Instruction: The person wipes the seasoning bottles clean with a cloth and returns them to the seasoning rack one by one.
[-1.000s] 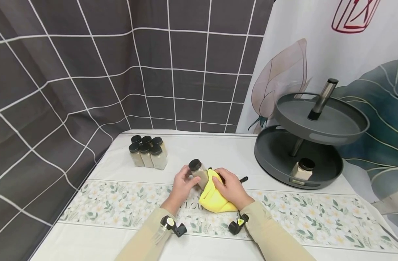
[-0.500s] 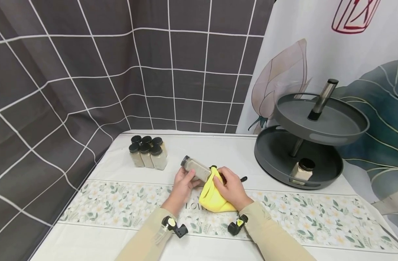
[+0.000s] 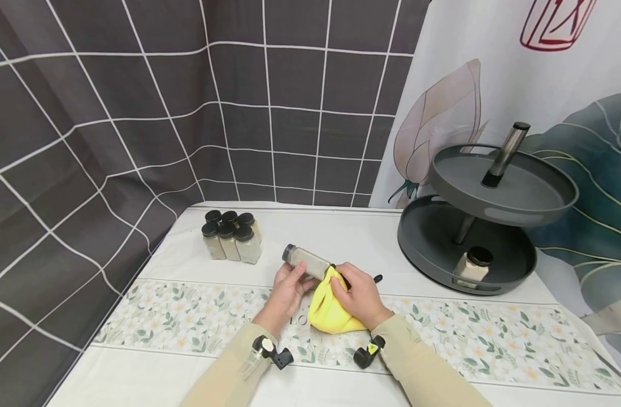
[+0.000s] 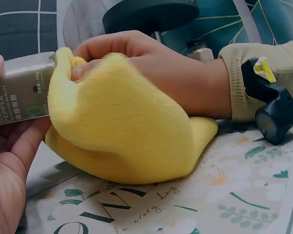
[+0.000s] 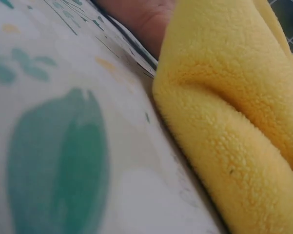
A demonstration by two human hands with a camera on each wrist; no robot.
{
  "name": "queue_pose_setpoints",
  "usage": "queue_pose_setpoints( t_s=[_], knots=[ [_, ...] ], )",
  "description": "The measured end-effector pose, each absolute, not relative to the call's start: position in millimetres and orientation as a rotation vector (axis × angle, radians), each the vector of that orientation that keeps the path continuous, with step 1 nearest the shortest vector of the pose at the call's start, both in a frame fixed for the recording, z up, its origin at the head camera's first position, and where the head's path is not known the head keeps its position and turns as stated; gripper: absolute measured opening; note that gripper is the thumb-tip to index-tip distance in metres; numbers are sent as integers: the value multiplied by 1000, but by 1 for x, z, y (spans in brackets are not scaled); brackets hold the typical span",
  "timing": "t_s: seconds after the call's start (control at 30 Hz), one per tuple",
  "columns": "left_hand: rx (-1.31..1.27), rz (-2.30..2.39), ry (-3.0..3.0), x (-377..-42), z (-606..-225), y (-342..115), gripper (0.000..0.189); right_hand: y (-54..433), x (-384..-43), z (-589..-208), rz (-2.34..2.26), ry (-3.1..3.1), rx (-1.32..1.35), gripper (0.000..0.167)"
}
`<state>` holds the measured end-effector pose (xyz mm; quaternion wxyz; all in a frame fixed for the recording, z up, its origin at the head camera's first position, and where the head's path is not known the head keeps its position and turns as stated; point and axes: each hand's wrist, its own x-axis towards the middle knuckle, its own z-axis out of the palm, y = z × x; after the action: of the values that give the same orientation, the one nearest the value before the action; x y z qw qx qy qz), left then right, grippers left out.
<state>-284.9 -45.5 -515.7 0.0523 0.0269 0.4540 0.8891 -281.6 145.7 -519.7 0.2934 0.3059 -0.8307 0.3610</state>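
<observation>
My left hand (image 3: 286, 295) grips a spice jar (image 3: 307, 262) of greyish powder with a black lid. The jar lies tilted, lid toward the upper left. In the left wrist view its label (image 4: 19, 100) reads "black pepper". Bunched in my right hand (image 3: 363, 295) is a yellow plush cloth (image 3: 333, 311), pressed against the jar's base end, which it covers. The cloth (image 4: 122, 117) hides most of my right fingertips in the left wrist view. In the right wrist view the cloth (image 5: 224, 126) hangs close over the tablecloth, and part of my left hand (image 5: 144, 19) shows behind it.
Several black-lidded jars (image 3: 230, 240) stand grouped at the back left. On the right is a two-tier dark grey round stand (image 3: 531, 217), with one jar (image 3: 473, 267) on its lower tier. A small black tip (image 3: 378, 278) pokes out behind my right hand.
The jar has gone from nearly upright to tilted, its lid swinging left, as my left hand's grip shifted beneath it. Cloth and right hand have moved slightly left against its base.
</observation>
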Motion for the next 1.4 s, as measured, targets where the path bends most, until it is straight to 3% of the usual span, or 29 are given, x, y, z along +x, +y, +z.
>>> queue_pose_setpoints(
  t_s=[0.13, 0.37, 0.63, 0.83, 1.03, 1.23, 1.4],
  knots=[
    [93, 2709, 1357, -283, -514, -46, 52, 145, -281, -520, 980, -2283, 739, 4],
    [87, 2694, 1388, -280, -514, -48, 50, 146, -282, -522, 1025, -2230, 848, 3],
    [149, 2679, 1342, -280, -515, -47, 52, 146, -281, -522, 1075, -2295, 667, 3],
    [71, 2721, 1403, -281, -517, -44, 49, 147, -279, -522, 1091, -2320, 775, 3],
    [76, 2595, 1715, -282, -517, -42, 59, 144, -280, -522, 948, -2171, 849, 10],
    [144, 2296, 2164, -280, -515, -42, 54, 142, -281, -520, 859, -2200, 629, 12],
    [190, 2272, 2171, -282, -520, -46, 52, 142, -280, -519, 1073, -2285, 504, 10]
  ],
)
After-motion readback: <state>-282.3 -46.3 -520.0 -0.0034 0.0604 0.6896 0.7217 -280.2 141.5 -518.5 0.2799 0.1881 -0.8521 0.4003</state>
